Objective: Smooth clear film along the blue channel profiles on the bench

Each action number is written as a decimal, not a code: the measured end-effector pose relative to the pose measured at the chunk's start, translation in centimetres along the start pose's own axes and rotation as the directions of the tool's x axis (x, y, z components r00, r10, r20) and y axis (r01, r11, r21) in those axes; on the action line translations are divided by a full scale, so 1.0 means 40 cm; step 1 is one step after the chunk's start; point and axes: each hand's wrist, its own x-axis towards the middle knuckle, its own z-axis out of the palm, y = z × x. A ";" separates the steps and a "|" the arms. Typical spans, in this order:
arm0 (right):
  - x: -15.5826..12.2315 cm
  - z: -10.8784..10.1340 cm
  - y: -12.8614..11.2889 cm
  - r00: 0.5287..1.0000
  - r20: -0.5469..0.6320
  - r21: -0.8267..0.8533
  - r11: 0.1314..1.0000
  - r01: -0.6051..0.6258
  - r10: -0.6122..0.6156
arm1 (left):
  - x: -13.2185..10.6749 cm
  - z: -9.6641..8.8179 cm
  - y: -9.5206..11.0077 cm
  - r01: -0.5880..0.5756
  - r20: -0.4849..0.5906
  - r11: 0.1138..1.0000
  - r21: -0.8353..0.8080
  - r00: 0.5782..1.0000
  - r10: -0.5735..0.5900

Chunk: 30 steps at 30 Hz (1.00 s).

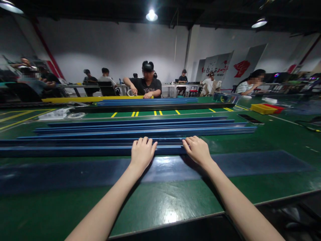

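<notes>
Several long dark blue rails [140, 132] lie side by side across the green table [160, 201]. My left hand [141, 152] rests on the nearest blue rail [75, 150], fingers curled over its far edge. My right hand [197, 150] grips the same rail's right end, fingers bent over it. A flat dark blue strip [250, 162] lies on the table just below both hands.
A person sits across the table behind more blue rails [145, 101] and a yellow rail [82, 99]. A yellow tray [262, 108] and a red tray [276, 107] stand at the right. A phone [250, 118] lies nearby. Other people sit farther back.
</notes>
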 end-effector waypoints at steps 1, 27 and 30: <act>-0.001 0.000 -0.005 1.000 0.001 0.011 1.000 0.019 -0.019 | -0.001 0.000 0.003 -0.041 -0.007 0.999 -0.027 0.999 0.041; 0.004 0.012 0.012 0.997 -0.042 0.104 0.993 0.062 -0.058 | 0.007 -0.002 -0.009 -0.046 -0.048 0.998 0.033 0.998 0.048; 0.005 0.010 0.016 1.000 -0.020 0.034 0.999 0.023 -0.022 | 0.004 -0.001 -0.013 -0.019 -0.072 0.998 0.055 0.997 0.023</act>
